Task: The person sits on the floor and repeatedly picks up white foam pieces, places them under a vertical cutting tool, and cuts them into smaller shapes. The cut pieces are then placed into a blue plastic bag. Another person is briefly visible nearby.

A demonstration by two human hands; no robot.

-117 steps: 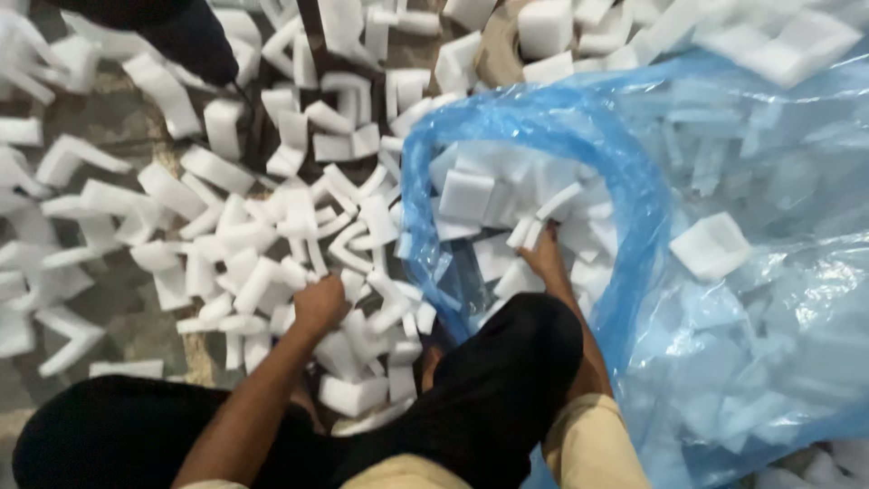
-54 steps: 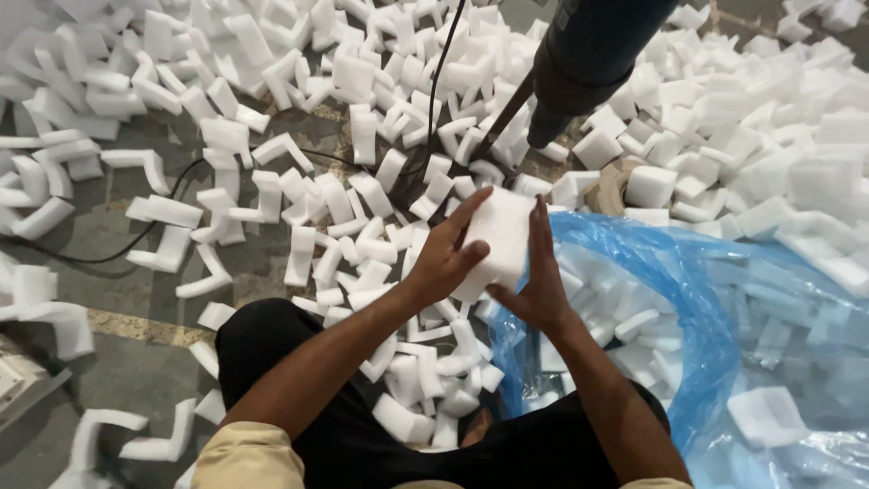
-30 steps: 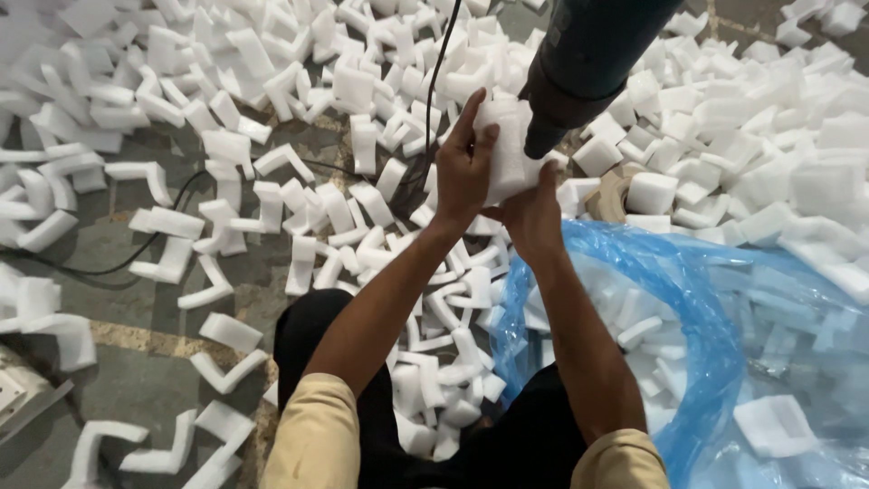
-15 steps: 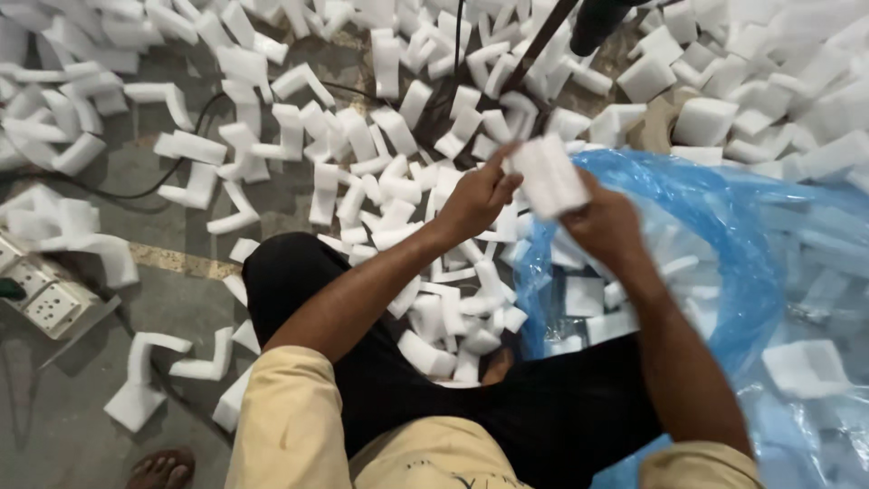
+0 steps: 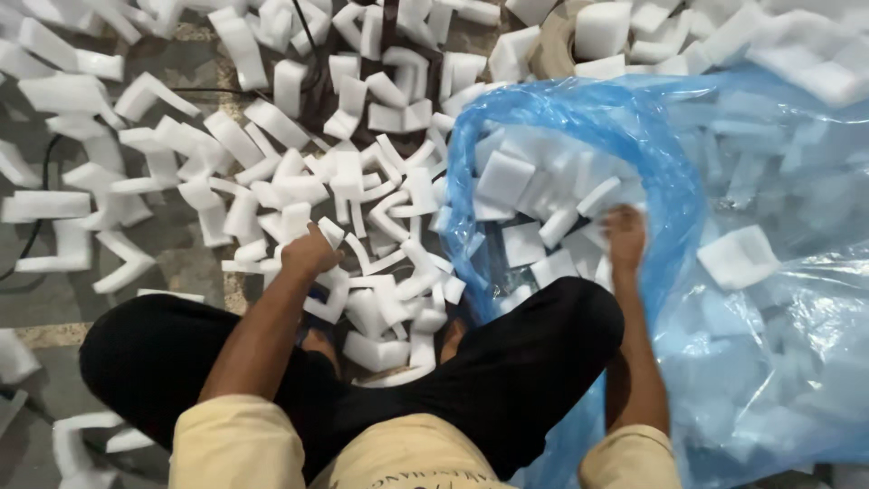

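Down on the floor before the seated person, the left hand (image 5: 310, 253) is curled loosely, fingers closing on a white foam offcut (image 5: 330, 232) atop the scattered pile of foam pieces (image 5: 272, 172); over to its right, the right hand (image 5: 625, 237) reaches inside the blue plastic bag (image 5: 670, 181), fingers loosely bent and resting on the foam blocks (image 5: 525, 244) there; whether it grips one I cannot tell.

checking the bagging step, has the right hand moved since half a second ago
Yes. The right hand has gone from outside the blue plastic bag, holding a white foam block, to inside its mouth among the foam pieces.
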